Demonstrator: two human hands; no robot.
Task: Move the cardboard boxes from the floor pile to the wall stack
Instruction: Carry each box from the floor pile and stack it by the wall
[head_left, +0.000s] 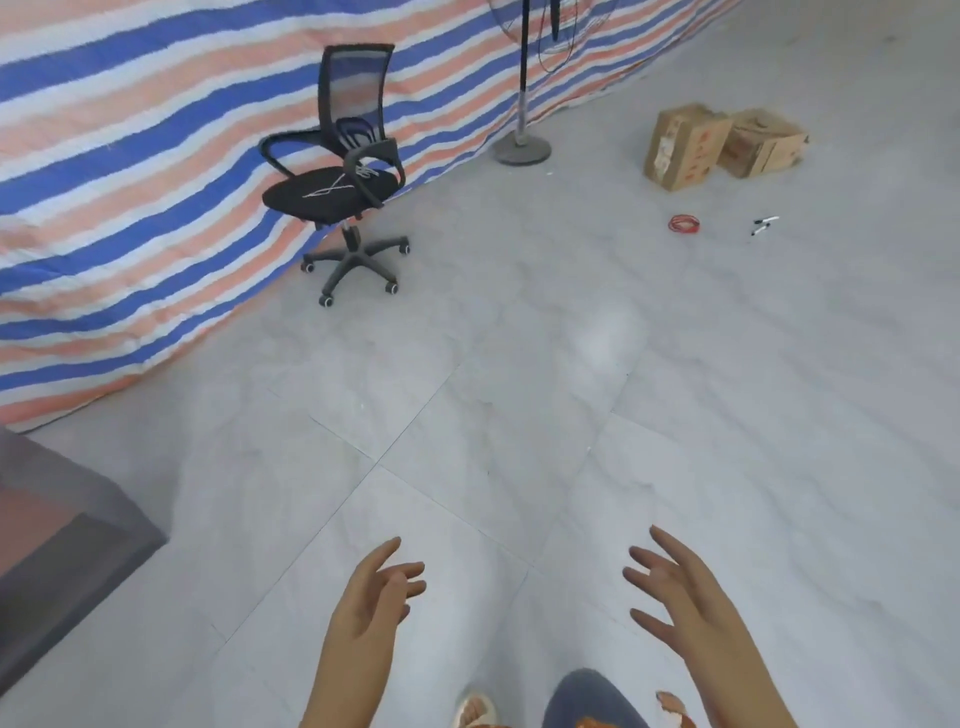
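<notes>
While both hands hang empty over the tiled floor (467, 415), the left hand (371, 597) and right hand (680, 592) have their fingers spread loose, holding nothing. Ahead and off to the right, well apart from them, two cardboard boxes (722, 145) sit touching, near a fan stand (521, 148). The right hand looks nearer. An office chair (343, 171) stands left, against the striped tarp (130, 156).
</notes>
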